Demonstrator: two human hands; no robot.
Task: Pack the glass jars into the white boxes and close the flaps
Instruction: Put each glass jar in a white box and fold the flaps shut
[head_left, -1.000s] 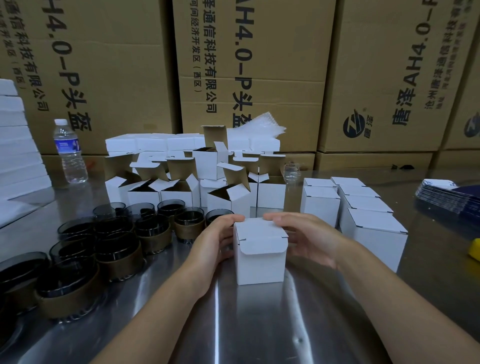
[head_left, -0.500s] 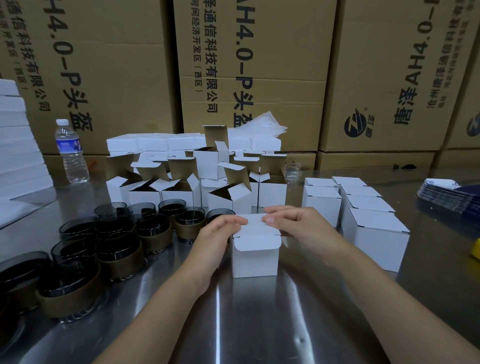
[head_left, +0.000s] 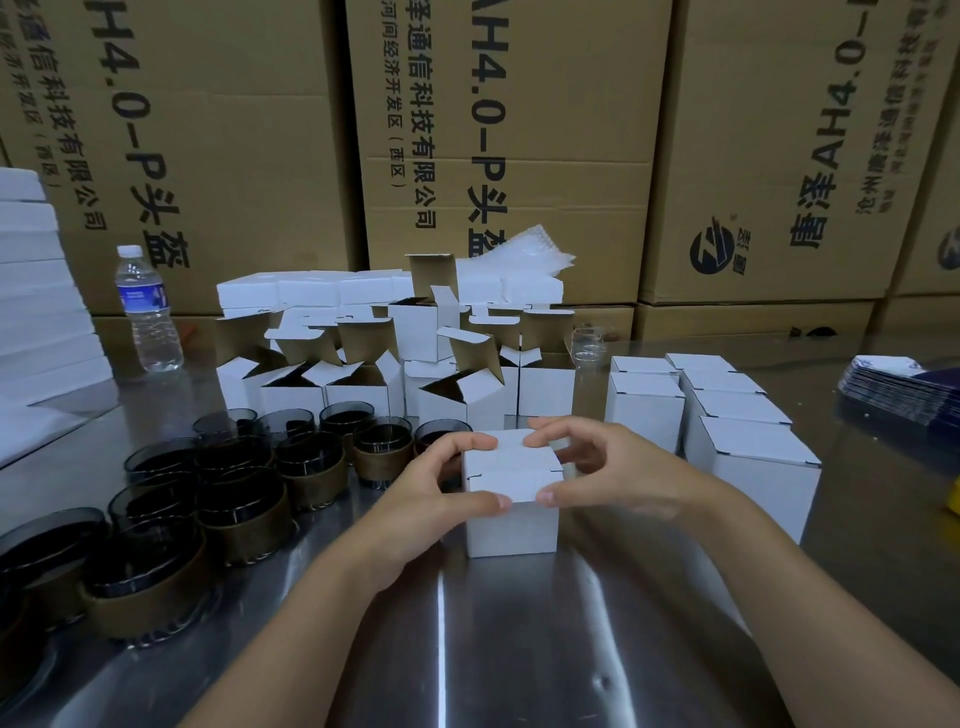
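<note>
A small white box (head_left: 511, 512) stands on the steel table (head_left: 519, 649) in front of me, its top flap lying flat and closed. My left hand (head_left: 431, 493) grips its left side, thumb at the front top edge and fingertips on the lid. My right hand (head_left: 608, 473) holds the right side the same way, thumb on the front edge, fingers on top. Several dark glass jars (head_left: 239, 514) with brown bands sit to the left. Open white boxes (head_left: 363, 384) with raised flaps stand behind. Closed white boxes (head_left: 737, 431) are lined up on the right.
Large brown cartons (head_left: 493, 130) wall off the back. A water bottle (head_left: 148, 312) stands at the back left beside stacked white sheets (head_left: 31, 291). A clear glass (head_left: 589, 345) sits behind the boxes. A pile of dark cards (head_left: 904, 389) lies far right.
The lid was raised with its tuck flap out half a second ago; now it lies flat and closed. Both hands moved from the box's back edge to grip its top corners.
</note>
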